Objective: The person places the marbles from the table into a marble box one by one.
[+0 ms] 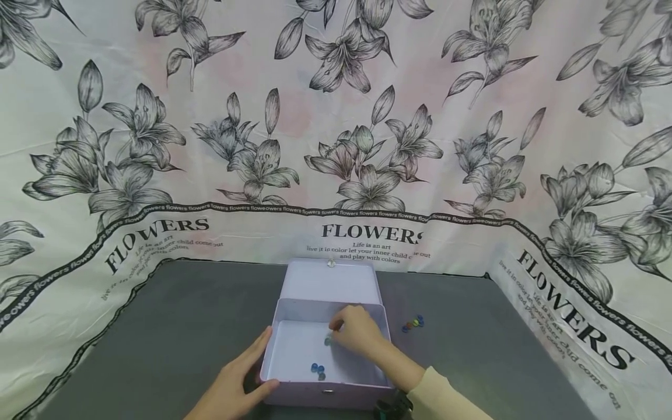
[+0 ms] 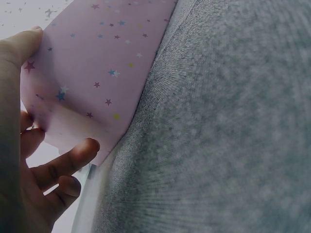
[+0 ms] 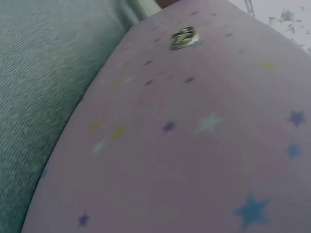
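A shallow lilac box lies with its lid tipped back, and its outer wall shows printed stars. My left hand rests around its front-left corner, thumb at the front rim and fairly straight fingers along the side. In the left wrist view two fingertips stand off the wall. Reaching inside, my right hand has curled fingers and pinches at a greenish marble; the contact is small and partly hidden. Two blue marbles and a darker marble lie near the front inside.
Several coloured marbles lie on the grey tabletop, right of the box. A metal clasp sticks out from the front wall. Behind the table hangs a flower-printed cloth, which also closes off both sides.
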`<state>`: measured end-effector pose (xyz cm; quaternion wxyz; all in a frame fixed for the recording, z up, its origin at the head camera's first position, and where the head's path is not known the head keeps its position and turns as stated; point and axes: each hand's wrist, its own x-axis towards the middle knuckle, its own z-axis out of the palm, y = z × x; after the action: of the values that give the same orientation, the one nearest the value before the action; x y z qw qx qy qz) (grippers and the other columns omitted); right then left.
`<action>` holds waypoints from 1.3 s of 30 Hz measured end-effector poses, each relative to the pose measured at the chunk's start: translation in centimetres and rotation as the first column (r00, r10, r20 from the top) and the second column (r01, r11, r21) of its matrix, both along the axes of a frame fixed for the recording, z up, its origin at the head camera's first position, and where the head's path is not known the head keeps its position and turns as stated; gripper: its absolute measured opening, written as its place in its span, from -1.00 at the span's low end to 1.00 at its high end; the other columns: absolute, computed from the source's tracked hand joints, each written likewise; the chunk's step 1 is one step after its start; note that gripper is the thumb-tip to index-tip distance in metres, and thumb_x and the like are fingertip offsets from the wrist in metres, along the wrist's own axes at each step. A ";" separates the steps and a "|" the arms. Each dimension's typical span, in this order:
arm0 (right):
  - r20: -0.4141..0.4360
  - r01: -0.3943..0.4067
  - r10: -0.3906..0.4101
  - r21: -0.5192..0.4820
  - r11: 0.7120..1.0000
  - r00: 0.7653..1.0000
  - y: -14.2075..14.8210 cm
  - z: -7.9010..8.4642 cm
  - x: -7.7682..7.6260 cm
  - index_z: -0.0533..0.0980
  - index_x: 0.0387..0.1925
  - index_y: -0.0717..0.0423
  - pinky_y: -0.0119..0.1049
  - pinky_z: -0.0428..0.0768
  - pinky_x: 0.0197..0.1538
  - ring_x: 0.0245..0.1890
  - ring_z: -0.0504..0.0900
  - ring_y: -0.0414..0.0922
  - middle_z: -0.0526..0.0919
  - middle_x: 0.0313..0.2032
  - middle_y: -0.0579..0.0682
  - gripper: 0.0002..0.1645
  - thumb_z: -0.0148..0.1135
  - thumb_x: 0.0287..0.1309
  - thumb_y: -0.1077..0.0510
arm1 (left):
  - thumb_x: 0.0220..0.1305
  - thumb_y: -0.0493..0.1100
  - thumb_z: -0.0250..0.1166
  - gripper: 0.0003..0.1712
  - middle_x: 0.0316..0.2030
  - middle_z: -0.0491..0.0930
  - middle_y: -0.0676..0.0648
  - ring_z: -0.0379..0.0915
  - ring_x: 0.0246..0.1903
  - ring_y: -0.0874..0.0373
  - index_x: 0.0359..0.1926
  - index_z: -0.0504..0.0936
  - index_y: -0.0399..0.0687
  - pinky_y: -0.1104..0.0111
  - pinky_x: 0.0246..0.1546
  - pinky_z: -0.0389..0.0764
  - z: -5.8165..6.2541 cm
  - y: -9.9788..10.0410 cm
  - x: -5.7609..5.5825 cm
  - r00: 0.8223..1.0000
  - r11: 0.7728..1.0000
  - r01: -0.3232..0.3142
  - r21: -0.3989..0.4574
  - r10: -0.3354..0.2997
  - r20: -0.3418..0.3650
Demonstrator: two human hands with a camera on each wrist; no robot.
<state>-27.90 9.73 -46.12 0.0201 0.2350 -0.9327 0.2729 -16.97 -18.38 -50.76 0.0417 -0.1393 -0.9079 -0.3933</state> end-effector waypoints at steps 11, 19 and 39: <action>-0.059 0.005 -0.019 -0.221 0.975 0.998 1.7 1.1 -0.1 0.80 -0.20 0.20 -0.35 0.54 -0.53 -0.61 0.57 -0.20 0.85 -0.27 0.01 -0.86 0.52 0.17 0.29 | 0.33 0.19 0.48 0.05 0.61 0.18 0.06 0.26 0.52 -0.05 0.68 0.17 0.13 -0.08 0.36 0.53 -0.6 0.1 -0.1 0.990 1.000 0.013 -0.003 -0.013 -0.138; -0.103 0.035 -0.078 -0.364 0.931 0.992 6.3 1.8 0.0 0.81 -0.19 0.15 -0.49 0.19 -0.69 -0.81 0.22 -0.41 0.68 -0.64 -0.07 -0.86 0.56 0.19 0.25 | 0.36 0.27 0.42 0.09 0.65 0.08 0.02 0.11 0.59 -0.07 0.70 0.10 0.08 -0.22 0.45 0.35 0.1 0.4 0.0 0.999 0.999 0.012 0.037 -0.014 0.041; -0.137 0.265 -0.351 -0.426 0.865 0.926 14.9 1.6 0.6 0.80 -0.11 0.10 -0.45 0.12 -0.72 -0.81 0.17 -0.39 0.74 -0.59 -0.13 -0.82 0.52 0.27 0.18 | 0.37 0.25 0.43 0.07 0.66 0.08 0.01 0.11 0.59 -0.07 0.70 0.10 0.11 -0.24 0.44 0.36 -0.1 -0.1 -0.2 1.000 0.999 0.024 0.039 -0.024 0.015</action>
<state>-27.27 24.66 -44.56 0.2093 0.1008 -0.8752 0.4243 -17.19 -18.45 -50.89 0.0325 -0.1462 -0.8986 -0.4125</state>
